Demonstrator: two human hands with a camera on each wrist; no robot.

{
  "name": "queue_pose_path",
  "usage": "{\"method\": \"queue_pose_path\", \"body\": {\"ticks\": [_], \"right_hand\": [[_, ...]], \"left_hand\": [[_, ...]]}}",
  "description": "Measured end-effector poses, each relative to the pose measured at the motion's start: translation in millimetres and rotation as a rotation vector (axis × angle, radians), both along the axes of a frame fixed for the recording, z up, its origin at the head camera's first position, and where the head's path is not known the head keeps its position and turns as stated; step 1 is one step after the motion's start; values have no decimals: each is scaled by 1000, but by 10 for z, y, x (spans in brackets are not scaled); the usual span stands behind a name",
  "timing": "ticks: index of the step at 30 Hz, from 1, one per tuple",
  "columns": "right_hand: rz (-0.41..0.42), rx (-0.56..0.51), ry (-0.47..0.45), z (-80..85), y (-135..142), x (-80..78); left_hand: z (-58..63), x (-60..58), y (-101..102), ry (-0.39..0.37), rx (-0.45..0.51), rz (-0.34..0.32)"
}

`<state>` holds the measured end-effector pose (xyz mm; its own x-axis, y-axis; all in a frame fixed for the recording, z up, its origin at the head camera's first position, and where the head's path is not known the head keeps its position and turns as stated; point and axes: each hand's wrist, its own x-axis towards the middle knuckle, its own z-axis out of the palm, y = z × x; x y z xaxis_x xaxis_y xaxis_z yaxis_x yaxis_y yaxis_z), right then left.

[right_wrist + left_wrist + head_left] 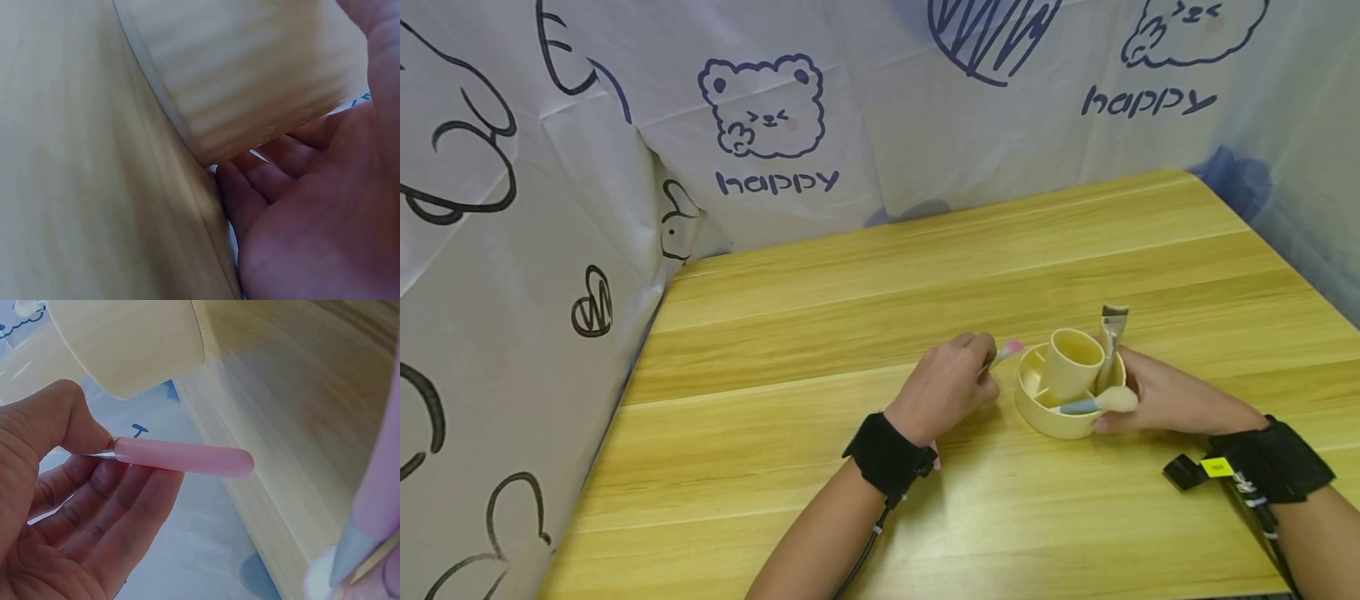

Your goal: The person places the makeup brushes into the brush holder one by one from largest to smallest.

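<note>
My left hand (946, 383) pinches a makeup brush (1006, 353) between thumb and fingers. The brush has a pink tip, and its pink handle (184, 457) shows in the left wrist view. Just to the right stands a cream round brush holder (1060, 425) with a tall central cup and compartments around it. My right hand (1172, 392) holds that holder by its right side, fingers against the wall (250, 81). Inside the holder, a flat-headed brush (1112, 333) leans upright, and a blue-handled brush with a pale fluffy head (1116, 399) lies slanted over the front rim.
Another pink-handled item (378, 487) with a grey collar lies near my left wrist, mostly hidden in the head view. The wood-grain table (820, 333) extends to a white printed cloth (880, 108) at the back and left. Cables run from both black wrist straps.
</note>
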<state>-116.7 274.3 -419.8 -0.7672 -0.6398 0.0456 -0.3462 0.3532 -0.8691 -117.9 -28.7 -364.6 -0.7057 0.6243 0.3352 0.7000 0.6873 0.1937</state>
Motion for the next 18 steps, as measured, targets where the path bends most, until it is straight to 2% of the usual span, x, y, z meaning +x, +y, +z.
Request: {"method": "queue_pose_path", "body": {"ticks": [10,18], "right_hand": [[-6,11,21,8,13,0],[-14,-6,-6,19,8,7]], "left_hand": [[1,-1,-1,8,1,-7],[-5,-1,-3,3,10,-12]]}}
